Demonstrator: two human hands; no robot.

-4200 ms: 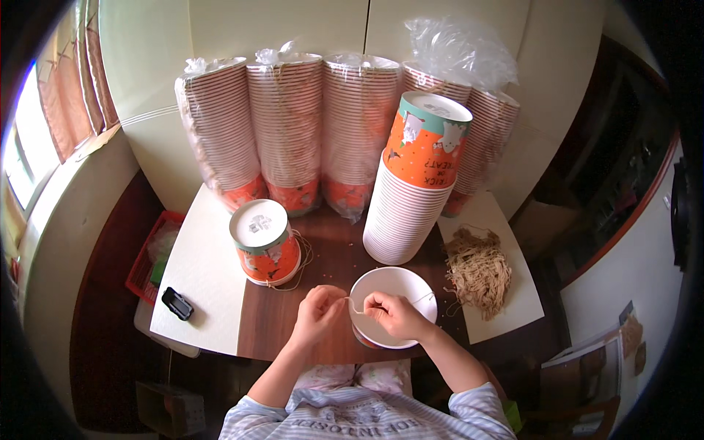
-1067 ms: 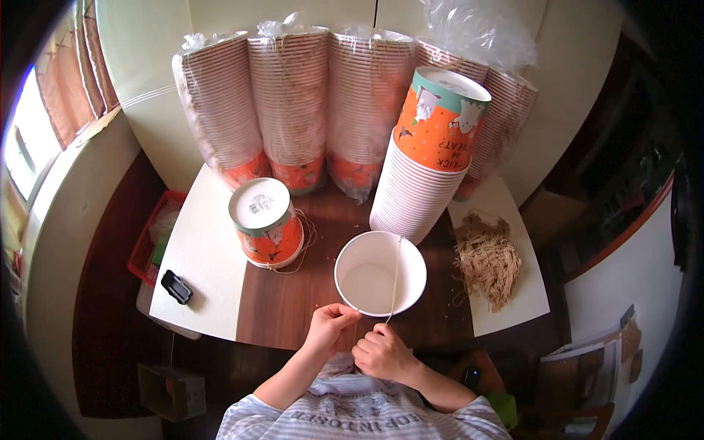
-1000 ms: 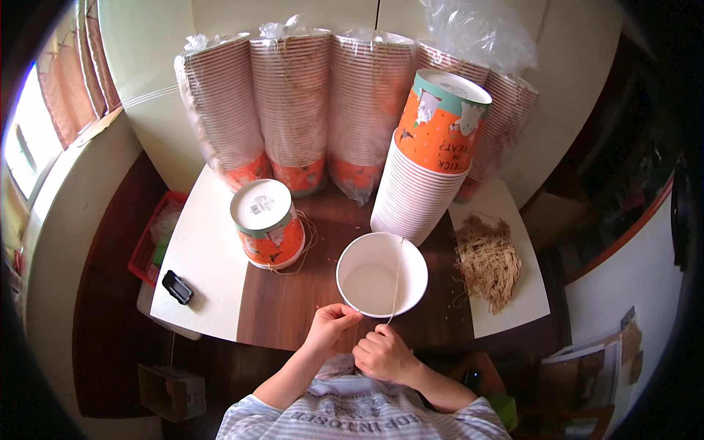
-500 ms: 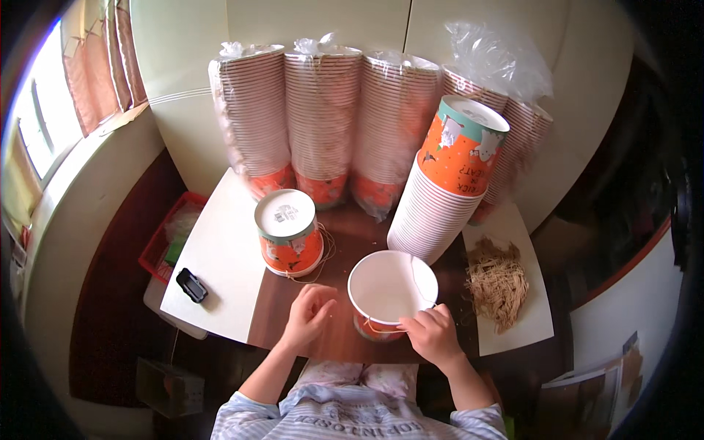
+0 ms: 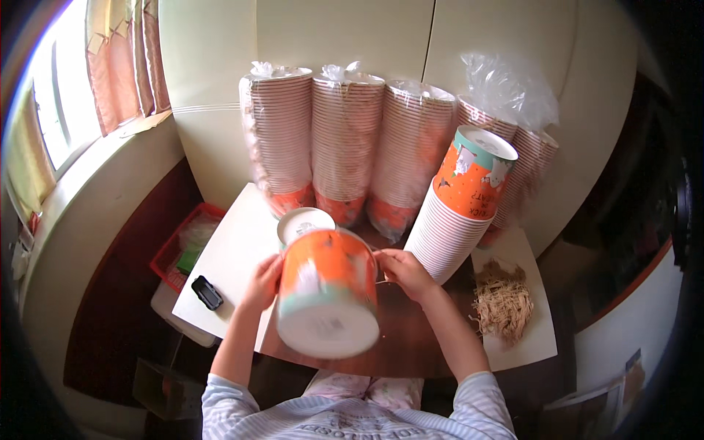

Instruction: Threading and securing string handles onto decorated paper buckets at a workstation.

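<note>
An orange paper bucket (image 5: 330, 271) with a green band is held above the table, tilted so its white base faces me and its open mouth points away. My left hand (image 5: 264, 282) grips it at the left near the rim, some fingers hidden behind the wall. On the other side my right hand (image 5: 405, 273) is closed at the rim, with a bit of thin string by its fingers. Just behind, an upside-down bucket (image 5: 306, 220) shows only its white base, the rest covered.
A leaning stack of nested buckets (image 5: 444, 238) stands right of centre. Plastic-wrapped stacks (image 5: 348, 139) line the wall. A bundle of tan strings (image 5: 504, 304) lies at the right, a small black case (image 5: 207, 292) at the left. Beside the table sits a red basket (image 5: 170, 253).
The bucket stood upright on the table with my right hand at its rim and my left hand apart. Now both hands hold it raised, moved left and tipped over. The view has shifted slightly.
</note>
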